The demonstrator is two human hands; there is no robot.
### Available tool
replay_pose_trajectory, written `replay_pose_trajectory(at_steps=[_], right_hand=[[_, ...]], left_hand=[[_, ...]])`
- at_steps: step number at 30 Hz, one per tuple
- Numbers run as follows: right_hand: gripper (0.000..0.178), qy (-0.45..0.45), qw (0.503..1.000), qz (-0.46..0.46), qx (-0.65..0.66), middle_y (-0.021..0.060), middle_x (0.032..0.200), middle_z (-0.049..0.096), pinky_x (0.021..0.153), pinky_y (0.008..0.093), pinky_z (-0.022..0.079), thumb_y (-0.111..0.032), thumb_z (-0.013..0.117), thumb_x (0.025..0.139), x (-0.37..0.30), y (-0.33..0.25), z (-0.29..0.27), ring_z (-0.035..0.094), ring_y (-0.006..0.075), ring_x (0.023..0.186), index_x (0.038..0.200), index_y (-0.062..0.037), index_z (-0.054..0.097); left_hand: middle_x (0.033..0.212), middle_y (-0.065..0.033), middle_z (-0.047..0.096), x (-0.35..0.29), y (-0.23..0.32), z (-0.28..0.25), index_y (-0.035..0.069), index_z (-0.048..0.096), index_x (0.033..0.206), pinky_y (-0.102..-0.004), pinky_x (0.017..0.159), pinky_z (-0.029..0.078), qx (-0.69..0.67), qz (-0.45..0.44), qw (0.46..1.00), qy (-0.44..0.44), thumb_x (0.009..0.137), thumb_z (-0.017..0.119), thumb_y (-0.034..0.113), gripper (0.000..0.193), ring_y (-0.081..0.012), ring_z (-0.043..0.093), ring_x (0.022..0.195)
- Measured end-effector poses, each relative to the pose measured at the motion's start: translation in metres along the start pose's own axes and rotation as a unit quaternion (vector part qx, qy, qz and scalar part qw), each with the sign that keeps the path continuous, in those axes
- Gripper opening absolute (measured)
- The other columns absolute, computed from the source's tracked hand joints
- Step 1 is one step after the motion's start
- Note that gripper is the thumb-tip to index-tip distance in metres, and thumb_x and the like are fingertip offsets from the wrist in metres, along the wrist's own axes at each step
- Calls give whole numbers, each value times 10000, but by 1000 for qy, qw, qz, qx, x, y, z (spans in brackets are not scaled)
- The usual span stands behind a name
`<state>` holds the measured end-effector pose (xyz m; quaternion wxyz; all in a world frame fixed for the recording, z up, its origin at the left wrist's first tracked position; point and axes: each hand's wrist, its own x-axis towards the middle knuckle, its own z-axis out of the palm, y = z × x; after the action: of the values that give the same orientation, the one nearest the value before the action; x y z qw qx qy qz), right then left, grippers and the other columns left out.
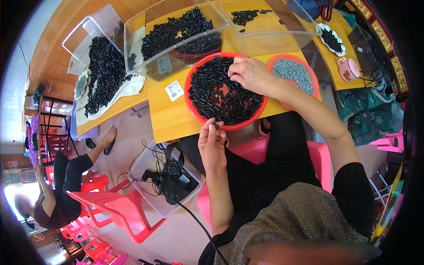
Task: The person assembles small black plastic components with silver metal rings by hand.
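A red round basin on the yellow table is filled with small black tube-shaped plastic parts, with patches of its red bottom showing through. At its near rim my left hand pinches one small black part between thumb and fingertips. Above the basin's far right side, my right hand has its fingers drawn together; whatever they hold, if anything, is hidden. Right of it, partly under my right forearm, stands a second red basin heaped with small silvery screws.
Clear plastic bins with more black parts stand behind. Black parts lie piled on a white cloth at left. A white plate and pink cup sit far right. A bin with cables and red chair are on the floor; another person sits left.
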<state>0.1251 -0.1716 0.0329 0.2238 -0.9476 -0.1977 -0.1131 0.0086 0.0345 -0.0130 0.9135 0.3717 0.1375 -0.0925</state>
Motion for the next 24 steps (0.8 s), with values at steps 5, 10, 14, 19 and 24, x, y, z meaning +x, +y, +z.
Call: replay_pose_trajectory(at_steps=[5, 10, 14, 19, 24], right_hand=[[74, -77, 996, -34, 41, 91, 791, 544, 692, 400, 451, -133, 650, 765, 1, -7, 8, 577, 288, 804, 782, -62, 641], [110, -164, 979, -90, 77, 108, 816, 575, 679, 423, 466, -161, 682, 717, 5, -15, 5, 599, 310, 796, 776, -73, 654], [99, -125, 987, -88, 55, 81, 812, 551, 660, 398, 457, -142, 667, 744, 10, -7, 11, 584, 284, 790, 796, -67, 629], [52, -51, 997, -56, 21, 86, 814, 566, 671, 407, 465, -97, 622, 775, 15, 8, 9, 585, 295, 789, 798, -51, 619], [59, -55, 997, -41, 28, 92, 814, 567, 677, 405, 466, -104, 618, 780, 2, 12, -6, 585, 296, 790, 798, -48, 616]], left_hand=[[964, -96, 642, 2, -2, -2, 41, 556, 1112, -220, 582, 470, -17, -6, 1000, 6, 944, 522, 147, 201, -93, 566, 667], [966, -112, 643, 3, 0, -8, 35, 557, 1111, -216, 638, 480, -35, -8, 999, -1, 943, 522, 133, 198, -103, 570, 677], [977, -115, 643, 2, 1, -5, 33, 555, 1113, -218, 646, 484, -28, -11, 1000, -3, 945, 514, 124, 195, -104, 572, 684], [979, -100, 650, 1, 1, -9, 42, 551, 1117, -194, 641, 475, -25, -3, 1000, -14, 939, 526, 131, 200, -94, 580, 714], [990, -110, 648, 4, -2, -11, 39, 556, 1115, -207, 665, 484, -27, -8, 999, -15, 940, 523, 125, 198, -99, 580, 720]])
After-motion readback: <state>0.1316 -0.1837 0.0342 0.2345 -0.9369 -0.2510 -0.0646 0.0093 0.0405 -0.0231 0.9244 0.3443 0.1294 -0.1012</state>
